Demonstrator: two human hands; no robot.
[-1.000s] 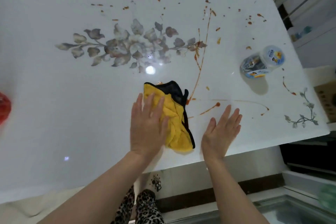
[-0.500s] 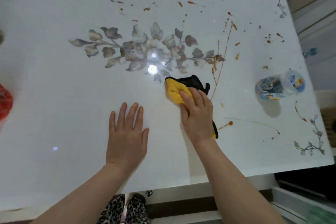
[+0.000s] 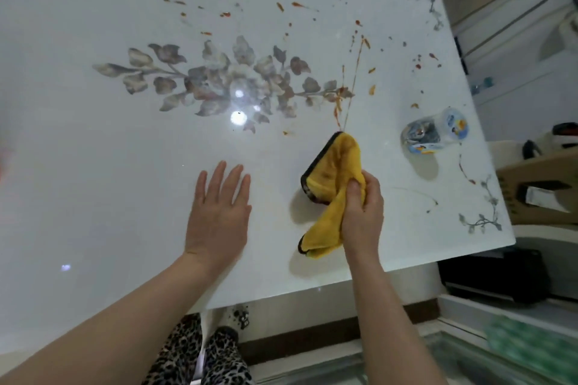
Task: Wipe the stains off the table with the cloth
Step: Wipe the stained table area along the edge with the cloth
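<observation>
White glossy desk (image 3: 93, 166), orange stains (image 3: 350, 94) scattered across the far side. Right hand (image 3: 362, 206) fingers bunched tight around one yellow cloth (image 3: 339, 166), lifted just short of the long streak — better flattened for full contact. Left hand (image 3: 219, 216) spread flat, empty. One plastic jar (image 3: 434, 133) lies beside — steer around it.

A single head-worn wide-angle view looks steeply down and forward from above the near edge of the table (image 3: 93, 166). It sits close over both hands, the left hand (image 3: 217, 216) and the right hand (image 3: 362, 212). The table's right edge and right far corner show, bent by the lens.
</observation>
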